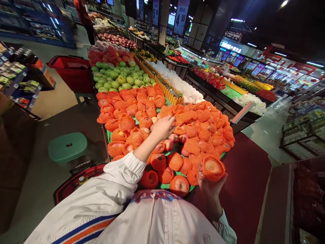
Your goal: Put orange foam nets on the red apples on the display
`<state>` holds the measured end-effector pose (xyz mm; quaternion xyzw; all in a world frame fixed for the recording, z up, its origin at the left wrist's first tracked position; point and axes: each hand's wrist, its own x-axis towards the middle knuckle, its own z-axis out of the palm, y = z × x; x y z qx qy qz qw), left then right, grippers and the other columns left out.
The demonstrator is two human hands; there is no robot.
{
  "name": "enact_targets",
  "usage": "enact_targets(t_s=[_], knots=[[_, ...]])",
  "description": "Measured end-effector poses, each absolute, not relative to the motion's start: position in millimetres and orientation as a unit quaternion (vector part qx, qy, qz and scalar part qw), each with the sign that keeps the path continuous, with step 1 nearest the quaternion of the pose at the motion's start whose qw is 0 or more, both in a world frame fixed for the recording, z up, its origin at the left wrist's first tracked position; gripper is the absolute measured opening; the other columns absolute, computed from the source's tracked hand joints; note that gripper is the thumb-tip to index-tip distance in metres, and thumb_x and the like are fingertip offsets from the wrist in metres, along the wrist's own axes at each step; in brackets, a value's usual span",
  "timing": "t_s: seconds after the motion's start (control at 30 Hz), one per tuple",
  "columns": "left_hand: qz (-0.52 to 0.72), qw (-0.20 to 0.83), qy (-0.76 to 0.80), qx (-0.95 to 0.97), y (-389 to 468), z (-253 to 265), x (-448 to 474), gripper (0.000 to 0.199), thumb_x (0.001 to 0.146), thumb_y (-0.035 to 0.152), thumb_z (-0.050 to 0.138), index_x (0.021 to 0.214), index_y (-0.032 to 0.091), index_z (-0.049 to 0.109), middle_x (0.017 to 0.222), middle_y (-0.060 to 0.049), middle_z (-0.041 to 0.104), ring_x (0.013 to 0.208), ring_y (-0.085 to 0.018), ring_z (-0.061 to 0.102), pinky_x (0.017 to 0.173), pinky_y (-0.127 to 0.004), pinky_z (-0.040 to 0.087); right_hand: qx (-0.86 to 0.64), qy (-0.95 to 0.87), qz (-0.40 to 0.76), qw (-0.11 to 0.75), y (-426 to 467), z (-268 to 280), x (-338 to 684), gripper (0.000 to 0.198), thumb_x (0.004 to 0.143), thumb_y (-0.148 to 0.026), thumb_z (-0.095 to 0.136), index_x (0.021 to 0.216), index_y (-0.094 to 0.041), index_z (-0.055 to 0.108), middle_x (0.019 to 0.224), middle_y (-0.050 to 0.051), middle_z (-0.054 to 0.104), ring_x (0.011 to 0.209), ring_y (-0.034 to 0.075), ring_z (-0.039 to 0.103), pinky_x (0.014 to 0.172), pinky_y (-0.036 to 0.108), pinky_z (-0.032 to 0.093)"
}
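You're in a supermarket, at its fresh-produce section.
Right before you, apples (179, 185) in orange foam nets are heaped for sale, with loose green fruit (130, 80) piled beyond them and a low yellow fence (175, 100) dividing off white-wrapped produce (186, 88). Look up and you'll see hanging price signs, one reading 4.98 (181, 20). To your left stand a red shopping basket (73, 79), bottles (26, 56) on display and blue-lit shelving (38, 25); to your right, racks of packaged goods (306, 118). Farther off, you have more vegetable counters and a lit storefront sign (230, 46).
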<state>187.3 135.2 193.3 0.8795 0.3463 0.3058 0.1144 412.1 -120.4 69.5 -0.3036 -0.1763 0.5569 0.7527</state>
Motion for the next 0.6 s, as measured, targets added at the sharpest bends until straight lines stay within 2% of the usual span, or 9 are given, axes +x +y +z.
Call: enact_targets(t_s=[0.07, 0.17, 0.27, 0.33, 0.4, 0.5, 0.6], knots=[[0.201, 0.147, 0.382, 0.89, 142.3, 152.1, 201.9, 0.01, 0.095, 0.022, 0.058, 0.102, 0.017, 0.062, 0.106, -0.009, 0.065, 0.097, -0.024, 0.064, 0.089, -0.037, 0.05, -0.198, -0.092, 0.619, 0.755, -122.1, 69.6, 417.5, 0.084, 0.059, -0.071, 0.09, 0.119, -0.015, 0.073, 0.104, 0.017, 0.074, 0.084, 0.027, 0.072, 0.063, 0.039, 0.068], [0.161, 0.152, 0.4, 0.889, 132.3, 100.0, 220.4, 0.016, 0.087, 0.012, 0.059, 0.103, 0.011, 0.064, 0.111, -0.018, 0.068, 0.101, -0.031, 0.067, 0.089, -0.042, 0.051, -0.173, -0.024, 0.627, 0.759, -123.8, 70.3, 420.3, 0.083, 0.05, -0.06, 0.098, 0.117, -0.018, 0.074, 0.102, 0.014, 0.074, 0.08, 0.026, 0.072, 0.061, 0.037, 0.068], [0.113, 0.153, 0.403, 0.895, 125.1, 69.7, 232.2, 0.038, 0.069, 0.011, 0.073, 0.106, 0.01, 0.064, 0.109, -0.023, 0.07, 0.103, -0.038, 0.068, 0.088, -0.046, 0.052, -0.201, -0.014, 0.593, 0.779, -124.2, 69.5, 419.7, 0.081, 0.05, -0.056, 0.1, 0.118, -0.022, 0.074, 0.102, 0.014, 0.075, 0.076, 0.025, 0.072, 0.054, 0.036, 0.066], [0.088, 0.151, 0.397, 0.901, 126.5, 59.8, 235.2, 0.05, 0.063, 0.011, 0.076, 0.111, 0.012, 0.063, 0.112, -0.022, 0.07, 0.107, -0.038, 0.067, 0.09, -0.046, 0.052, -0.232, -0.016, 0.559, 0.796, -123.2, 68.7, 418.2, 0.077, 0.051, -0.054, 0.1, 0.118, -0.025, 0.075, 0.106, 0.013, 0.076, 0.082, 0.027, 0.074, 0.052, 0.035, 0.064], [0.073, 0.151, 0.387, 0.907, 129.9, 54.4, 234.7, 0.056, 0.062, 0.01, 0.076, 0.117, 0.013, 0.062, 0.116, -0.021, 0.07, 0.11, -0.037, 0.066, 0.093, -0.046, 0.051, -0.274, -0.012, 0.528, 0.804, -120.6, 69.2, 415.3, 0.073, 0.05, -0.056, 0.1, 0.114, -0.029, 0.076, 0.108, 0.011, 0.077, 0.089, 0.029, 0.075, 0.05, 0.033, 0.063], [0.074, 0.164, 0.372, 0.911, 133.2, 48.7, 228.5, 0.061, 0.062, 0.009, 0.076, 0.12, 0.012, 0.061, 0.121, -0.022, 0.069, 0.115, -0.038, 0.064, 0.1, -0.048, 0.047, -0.331, -0.002, 0.498, 0.802, -113.2, 73.2, 409.1, 0.073, 0.049, -0.07, 0.093, 0.108, -0.031, 0.076, 0.108, 0.007, 0.078, 0.092, 0.026, 0.075, 0.053, 0.03, 0.062], [0.103, 0.182, 0.369, 0.906, 130.5, 46.9, 217.1, 0.069, 0.065, 0.017, 0.082, 0.129, 0.011, 0.057, 0.133, -0.023, 0.065, 0.125, -0.039, 0.06, 0.108, -0.05, 0.043, -0.382, -0.009, 0.485, 0.787, -103.2, 77.7, 405.2, 0.066, 0.063, -0.078, 0.08, 0.108, -0.031, 0.073, 0.109, 0.005, 0.077, 0.094, 0.024, 0.074, 0.062, 0.03, 0.062]])
